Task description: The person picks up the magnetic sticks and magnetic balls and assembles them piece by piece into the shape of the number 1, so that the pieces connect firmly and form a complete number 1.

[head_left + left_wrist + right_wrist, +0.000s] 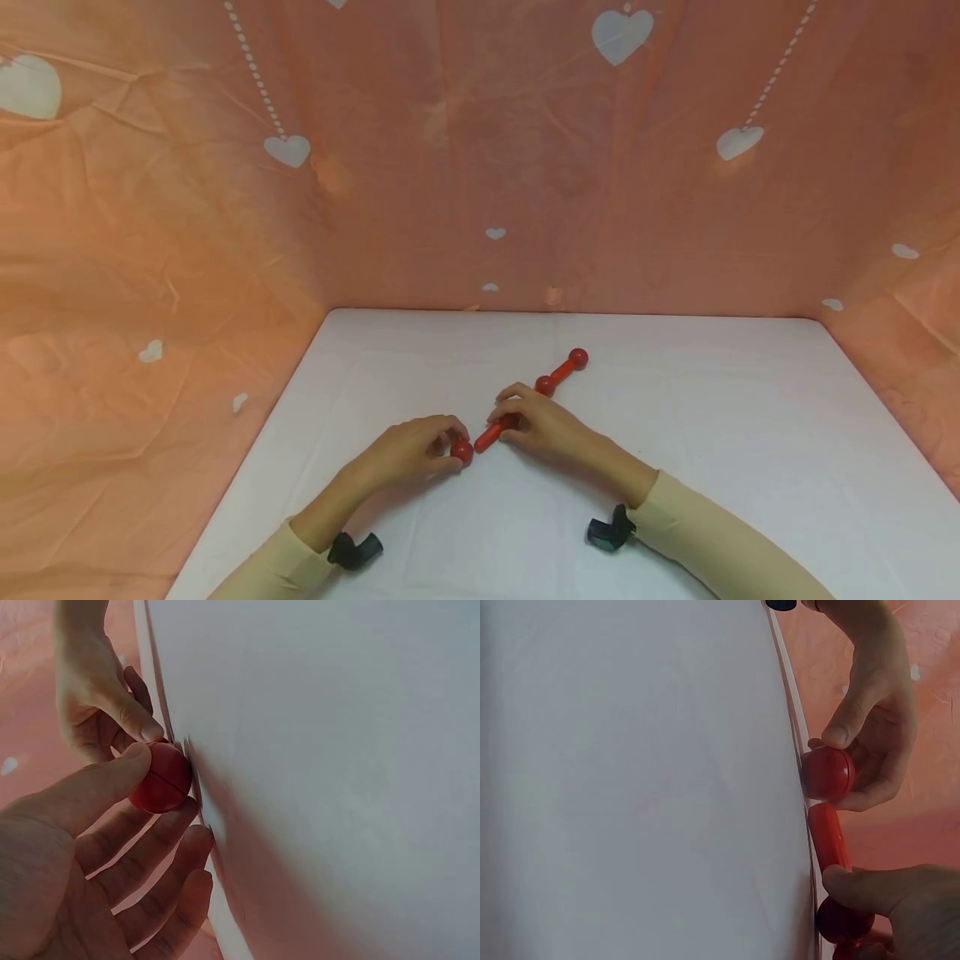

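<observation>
Between thumb and fingers, my left hand (412, 450) pinches a red ball (462, 452) with a thin seam across it, plain in the left wrist view. Just right of it, my right hand (546, 423) grips a chain of red rods and balls near its lower end. A bare red rod (829, 836) sticks out of that grip toward the loose ball, its tip close to the ball. Beyond the right hand, the chain runs up and right through a ball (545, 386) and a rod (562, 372) to an end ball (578, 358). My right fingers hide part of the chain.
Both hands work over a white table (420, 358). Orange cloth (465, 167) printed with pale hearts hangs behind it and at both sides. Dark wrist mounts (356, 552) sit under the beige sleeves (720, 533).
</observation>
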The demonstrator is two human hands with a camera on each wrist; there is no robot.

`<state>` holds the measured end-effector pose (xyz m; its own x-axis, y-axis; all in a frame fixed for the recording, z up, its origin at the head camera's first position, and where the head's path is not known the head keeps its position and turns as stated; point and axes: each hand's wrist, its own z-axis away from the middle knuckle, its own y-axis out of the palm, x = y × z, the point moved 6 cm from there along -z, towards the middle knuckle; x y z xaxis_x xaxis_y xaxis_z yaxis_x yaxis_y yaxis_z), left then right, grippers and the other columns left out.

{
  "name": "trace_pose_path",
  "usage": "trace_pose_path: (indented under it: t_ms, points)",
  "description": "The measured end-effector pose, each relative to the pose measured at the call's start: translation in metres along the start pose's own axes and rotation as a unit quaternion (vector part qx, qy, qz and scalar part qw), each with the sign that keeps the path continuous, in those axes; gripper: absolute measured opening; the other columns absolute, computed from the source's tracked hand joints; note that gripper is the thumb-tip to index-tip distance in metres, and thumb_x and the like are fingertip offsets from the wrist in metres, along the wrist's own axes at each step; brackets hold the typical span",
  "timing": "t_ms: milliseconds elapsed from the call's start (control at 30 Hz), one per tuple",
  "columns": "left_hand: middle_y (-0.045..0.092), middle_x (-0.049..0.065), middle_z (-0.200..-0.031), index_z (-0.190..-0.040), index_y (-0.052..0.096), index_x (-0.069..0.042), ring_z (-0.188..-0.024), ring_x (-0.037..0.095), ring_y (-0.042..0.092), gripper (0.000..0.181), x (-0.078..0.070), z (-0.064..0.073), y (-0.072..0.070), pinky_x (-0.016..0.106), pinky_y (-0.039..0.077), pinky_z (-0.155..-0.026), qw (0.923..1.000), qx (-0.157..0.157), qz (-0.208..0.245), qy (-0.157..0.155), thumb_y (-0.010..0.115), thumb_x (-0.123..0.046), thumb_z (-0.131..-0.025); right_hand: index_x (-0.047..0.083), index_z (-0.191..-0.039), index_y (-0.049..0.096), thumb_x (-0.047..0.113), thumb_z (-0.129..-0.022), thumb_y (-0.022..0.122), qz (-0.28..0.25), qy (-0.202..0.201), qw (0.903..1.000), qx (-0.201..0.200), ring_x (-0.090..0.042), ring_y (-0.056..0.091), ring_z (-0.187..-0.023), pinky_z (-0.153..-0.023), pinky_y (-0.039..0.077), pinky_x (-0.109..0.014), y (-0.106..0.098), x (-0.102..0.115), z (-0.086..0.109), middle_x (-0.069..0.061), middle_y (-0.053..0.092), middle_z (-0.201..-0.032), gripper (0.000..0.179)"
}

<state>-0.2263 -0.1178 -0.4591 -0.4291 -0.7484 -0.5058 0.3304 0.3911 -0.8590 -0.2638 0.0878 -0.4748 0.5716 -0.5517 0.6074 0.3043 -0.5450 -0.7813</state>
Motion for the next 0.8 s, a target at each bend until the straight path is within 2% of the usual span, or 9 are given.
trace_pose_path:
  t_ms: [200, 400, 800]
  points:
    - [0.068, -0.011, -0.100, -0.122, 0.071, -0.022, -0.091, 0.012, 0.062, 0.033, -0.0026, -0.0019, 0.0006, 0.037, 0.052, -0.079, 1.0000, -0.004, 0.006, 0.000, 0.086, -0.026, -0.093, 0.022, -0.117, 0.080, 0.012, -0.097, 0.081, 0.003, -0.004, 1.0000, -0.006, -0.020, 0.064, -0.114, -0.100, 0.058, -0.042, -0.0003, 0.0005, -0.0005, 0.000, 0.064, -0.126, 0.023]
    - [0.067, -0.012, -0.099, -0.120, 0.070, -0.024, -0.091, 0.011, 0.061, 0.032, -0.0027, -0.0035, 0.0027, 0.036, 0.051, -0.078, 0.9999, -0.010, 0.002, 0.005, 0.087, -0.028, -0.092, 0.020, -0.115, 0.080, 0.011, -0.097, 0.081, -0.016, -0.005, 0.9998, -0.006, -0.021, 0.064, -0.116, -0.104, 0.056, -0.042, -0.0007, 0.0013, -0.0014, 0.000, 0.064, -0.123, 0.020]
    - [0.069, -0.013, -0.101, -0.118, 0.069, -0.024, -0.093, 0.012, 0.063, 0.033, -0.0042, -0.0038, 0.0018, 0.034, 0.052, -0.077, 0.9999, -0.006, 0.002, 0.015, 0.088, -0.025, -0.091, 0.019, -0.117, 0.079, 0.010, -0.097, 0.080, -0.030, -0.008, 0.9995, -0.011, -0.021, 0.063, -0.117, -0.105, 0.056, -0.042, -0.0016, 0.0015, 0.0001, 0.000, 0.065, -0.124, 0.021]
